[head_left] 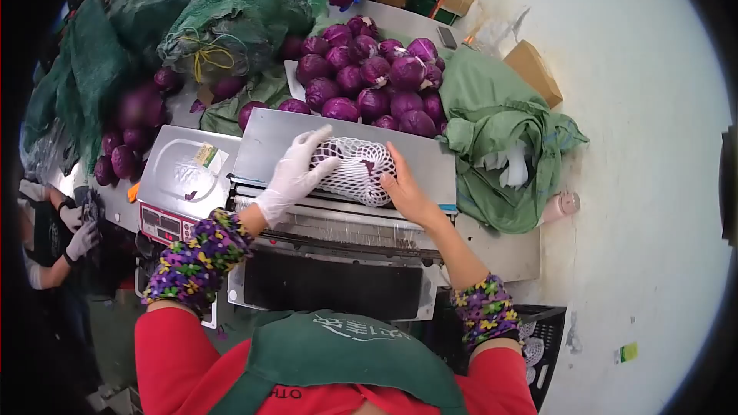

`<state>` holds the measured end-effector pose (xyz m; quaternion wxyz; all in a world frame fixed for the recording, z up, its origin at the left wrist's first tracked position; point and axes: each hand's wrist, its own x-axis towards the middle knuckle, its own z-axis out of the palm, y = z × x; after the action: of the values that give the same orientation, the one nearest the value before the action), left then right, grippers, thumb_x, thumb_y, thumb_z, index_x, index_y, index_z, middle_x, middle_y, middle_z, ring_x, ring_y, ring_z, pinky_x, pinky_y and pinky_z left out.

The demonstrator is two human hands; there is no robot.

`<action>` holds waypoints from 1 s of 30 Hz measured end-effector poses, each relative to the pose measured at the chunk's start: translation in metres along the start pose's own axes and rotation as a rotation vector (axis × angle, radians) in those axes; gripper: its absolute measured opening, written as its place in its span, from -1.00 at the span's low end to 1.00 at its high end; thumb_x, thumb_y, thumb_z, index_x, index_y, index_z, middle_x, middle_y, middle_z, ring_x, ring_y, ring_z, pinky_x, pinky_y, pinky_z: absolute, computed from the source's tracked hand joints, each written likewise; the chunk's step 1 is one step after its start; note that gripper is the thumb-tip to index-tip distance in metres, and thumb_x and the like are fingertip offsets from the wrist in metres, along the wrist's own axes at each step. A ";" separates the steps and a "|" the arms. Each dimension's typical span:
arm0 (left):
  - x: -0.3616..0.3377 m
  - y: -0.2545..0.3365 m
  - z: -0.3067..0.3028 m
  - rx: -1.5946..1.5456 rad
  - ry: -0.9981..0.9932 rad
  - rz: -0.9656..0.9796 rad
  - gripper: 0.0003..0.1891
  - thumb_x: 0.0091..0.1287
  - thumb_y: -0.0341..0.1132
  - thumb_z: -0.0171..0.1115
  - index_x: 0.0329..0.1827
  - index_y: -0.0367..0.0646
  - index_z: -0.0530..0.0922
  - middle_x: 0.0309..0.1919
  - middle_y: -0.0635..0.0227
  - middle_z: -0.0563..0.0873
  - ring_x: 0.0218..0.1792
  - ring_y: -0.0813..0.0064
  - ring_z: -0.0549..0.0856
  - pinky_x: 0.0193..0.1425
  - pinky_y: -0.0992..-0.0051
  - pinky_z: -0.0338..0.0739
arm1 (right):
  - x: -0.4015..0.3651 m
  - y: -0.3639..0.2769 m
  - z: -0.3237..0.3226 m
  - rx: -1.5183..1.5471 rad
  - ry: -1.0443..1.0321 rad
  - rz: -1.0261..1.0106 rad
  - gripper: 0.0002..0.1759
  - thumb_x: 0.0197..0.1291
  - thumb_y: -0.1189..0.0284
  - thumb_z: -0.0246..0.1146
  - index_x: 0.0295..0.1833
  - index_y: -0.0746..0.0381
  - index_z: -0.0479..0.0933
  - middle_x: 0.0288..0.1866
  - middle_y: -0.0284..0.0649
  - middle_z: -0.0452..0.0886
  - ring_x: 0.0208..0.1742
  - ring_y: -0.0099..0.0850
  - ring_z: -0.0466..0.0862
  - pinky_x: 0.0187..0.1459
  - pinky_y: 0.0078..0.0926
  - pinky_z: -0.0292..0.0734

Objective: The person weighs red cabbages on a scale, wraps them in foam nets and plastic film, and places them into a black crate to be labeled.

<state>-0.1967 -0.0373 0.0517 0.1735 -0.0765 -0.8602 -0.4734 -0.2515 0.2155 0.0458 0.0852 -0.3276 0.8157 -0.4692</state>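
Observation:
Between my hands lies a red cabbage in a white foam net sleeve [357, 171], on the metal top plate of a wrapping machine [261, 154]. Dark purple shows through the mesh. My left hand [296, 173], in a white glove, holds the sleeve's left end, thumb and fingers curved around it. At the other end, my bare right hand [407, 188] grips the side with thumb and fingers. The undersides of both grips are hidden. Just beyond the plate is a heap of bare red cabbages [373, 73].
A scale [181, 177] stands left of the machine. Green mesh sacks [223, 23] lie behind it; a green cloth sack [500, 138] and pink bottle [565, 204] sit right. A black crate [547, 338] is below right. A co-worker's gloved hands [81, 234] are far left.

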 end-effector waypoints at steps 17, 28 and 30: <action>-0.067 -0.024 -0.073 0.235 -0.322 0.276 -0.80 0.26 -0.51 0.15 -0.08 -0.13 0.57 -0.18 0.23 0.68 -0.24 0.24 0.72 -0.23 0.42 0.60 | -0.071 -0.052 -0.048 -0.031 -0.376 0.448 -0.97 0.29 0.53 0.10 -0.18 0.20 0.40 -0.23 -0.16 0.56 -0.31 -0.36 0.69 -0.26 -0.37 0.60; 0.028 -0.001 -0.084 0.997 -0.414 0.675 -0.20 0.13 -0.46 0.16 0.51 0.16 0.15 0.34 -0.01 0.36 -0.03 0.23 0.67 -0.02 0.38 0.65 | 0.022 -0.016 -0.072 -0.737 -0.069 -0.508 -0.32 0.11 0.64 0.23 0.36 0.28 0.18 0.15 0.08 0.51 0.07 0.11 0.58 0.07 -0.29 0.57; 0.030 -0.012 -0.063 0.637 -0.461 0.597 -0.21 0.13 -0.46 0.21 0.49 0.13 0.17 0.32 -0.03 0.38 0.02 0.19 0.66 0.00 0.35 0.64 | 0.027 0.013 -0.049 -0.897 -0.267 -0.537 -0.17 0.04 0.65 0.28 0.44 0.27 0.10 0.25 0.13 0.44 0.19 0.15 0.50 0.16 -0.23 0.52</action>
<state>-0.2139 -0.0977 0.0840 0.1216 -0.3653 -0.9188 -0.0872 -0.3004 0.2380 0.0668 -0.0830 -0.5857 0.8055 -0.0341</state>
